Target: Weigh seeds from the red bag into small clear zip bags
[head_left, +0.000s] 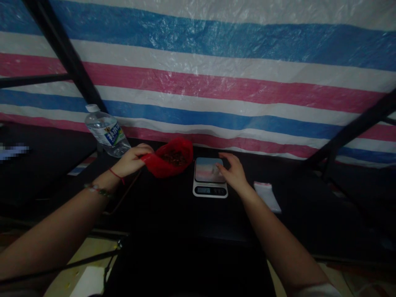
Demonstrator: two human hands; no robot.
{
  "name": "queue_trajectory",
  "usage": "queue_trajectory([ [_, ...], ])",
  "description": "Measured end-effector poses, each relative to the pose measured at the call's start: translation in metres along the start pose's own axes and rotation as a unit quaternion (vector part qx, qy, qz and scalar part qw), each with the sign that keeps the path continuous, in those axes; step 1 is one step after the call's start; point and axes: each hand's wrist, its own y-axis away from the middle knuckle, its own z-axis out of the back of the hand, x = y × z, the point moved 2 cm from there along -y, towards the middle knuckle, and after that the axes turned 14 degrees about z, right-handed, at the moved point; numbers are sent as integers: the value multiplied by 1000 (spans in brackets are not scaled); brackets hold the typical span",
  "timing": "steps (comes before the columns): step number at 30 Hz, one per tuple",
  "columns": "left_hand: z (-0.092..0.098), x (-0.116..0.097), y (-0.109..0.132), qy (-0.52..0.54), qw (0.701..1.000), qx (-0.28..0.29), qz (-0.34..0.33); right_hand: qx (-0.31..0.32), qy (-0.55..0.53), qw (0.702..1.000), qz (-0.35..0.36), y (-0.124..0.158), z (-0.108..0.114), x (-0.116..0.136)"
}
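Note:
My left hand (133, 158) is closed on the near left edge of a red bag (165, 167). The bag lies with its mouth open, and small dark brown pieces (175, 157) show inside. To its right stands a small white kitchen scale (210, 192) with a shiny square plate (206, 170) and a lit display, whose digits are too small to read surely. My right hand (233, 173) is at the plate's right side, thumb and fingers apart, the thumb over the plate. Nothing shows between its fingers. Whether it touches the scale, I cannot tell.
A clear plastic bottle (108, 132) with a white cap stands at the left behind my left hand. Right of my right hand lies a small stack of clear plastic bags (267, 197). Behind the black table (173, 206) hangs a striped plastic sheet (216, 95), with black metal bars (66, 53) at the sides.

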Motion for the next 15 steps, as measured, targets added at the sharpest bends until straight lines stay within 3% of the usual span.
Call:
queue_trajectory([
  [2,10,8,10,1,1000,-6,20,96,-9,994,42,-30,-5,9],
  [5,17,15,24,24,996,-9,83,264,10,957,117,-76,-36,16],
  [7,14,14,34,50,991,3,121,364,43,923,115,-99,-64,13],
  [10,6,10,48,94,984,7,150,466,53,878,98,-119,-101,5],
  [12,0,7,54,124,979,12,161,511,35,854,90,-123,-117,0],
  [13,-3,5,57,136,977,20,165,510,24,856,86,-124,-123,-2],
  [15,-7,2,59,157,972,36,171,444,8,892,79,-126,-130,-4],
])
